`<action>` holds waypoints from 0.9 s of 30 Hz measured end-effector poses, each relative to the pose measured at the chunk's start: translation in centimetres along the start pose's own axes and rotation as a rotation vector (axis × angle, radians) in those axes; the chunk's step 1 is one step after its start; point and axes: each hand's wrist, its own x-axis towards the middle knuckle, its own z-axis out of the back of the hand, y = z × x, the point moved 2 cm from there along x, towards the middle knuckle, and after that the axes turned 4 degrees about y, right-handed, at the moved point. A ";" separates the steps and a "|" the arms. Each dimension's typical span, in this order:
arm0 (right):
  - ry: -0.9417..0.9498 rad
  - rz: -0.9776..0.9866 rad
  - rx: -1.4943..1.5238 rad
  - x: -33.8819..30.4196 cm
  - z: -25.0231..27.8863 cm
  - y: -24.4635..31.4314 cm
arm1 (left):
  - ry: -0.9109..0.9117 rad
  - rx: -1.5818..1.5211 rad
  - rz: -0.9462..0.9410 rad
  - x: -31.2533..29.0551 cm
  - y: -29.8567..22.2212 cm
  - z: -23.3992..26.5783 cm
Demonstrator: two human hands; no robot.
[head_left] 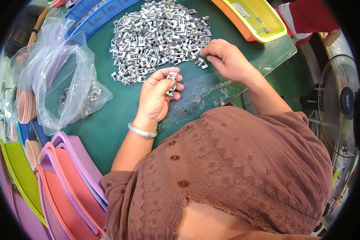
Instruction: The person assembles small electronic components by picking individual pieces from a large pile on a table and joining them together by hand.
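Several small silvery metal frame-shaped parts (171, 83) are held in my left hand (153, 94), the thumb pressing them against curled fingers. My right hand (230, 60) is at the right edge of a large heap of similar metal parts (158, 34) on the green table (188, 86). Its fingers are bent together, and whether a part is between the fingertips cannot be made out. Just below those fingertips lie a few loose metal parts (201, 63), slightly apart from the heap.
At the left, a clear plastic bag (74, 76) holds more metal parts. Pink and purple plastic baskets (74, 180) are stacked at lower left. A blue bin (104, 16) stands behind, a yellow basket (260, 20) far right. A fan (338, 104) and other people are beyond the table.
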 end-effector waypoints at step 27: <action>0.160 -0.032 0.363 0.1 -2.4 1.9 | 0.040 0.128 0.020 -0.3 0.3 -0.8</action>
